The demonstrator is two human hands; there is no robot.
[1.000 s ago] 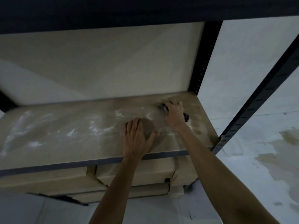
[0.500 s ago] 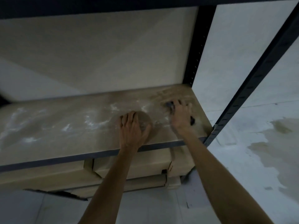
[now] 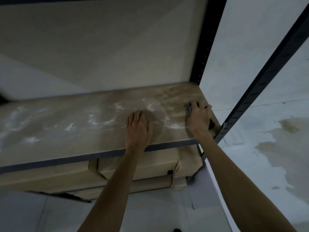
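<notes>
A dusty wooden shelf board (image 3: 66,121) with white powdery smears spans a dark metal rack. My left hand (image 3: 138,128) lies flat on the board near its front edge, fingers straight. My right hand (image 3: 199,119) presses a small dark cleaning pad (image 3: 188,106) onto the board at its right end, close to the front right post. The fingers cover most of the pad; a dark bit shows beyond the fingertips and another by the heel of the hand. The strip of board at the right end looks darker and free of powder.
Dark slotted uprights stand at the back right (image 3: 205,47) and front right (image 3: 260,77). Flat cardboard boxes (image 3: 133,169) lie stacked below the shelf. A pale wall is behind, and a stained light floor (image 3: 275,148) lies to the right.
My right hand has slid the pad to the right and toward the front corner of the board. The left hand has stayed flat in place. The view has shifted slightly.
</notes>
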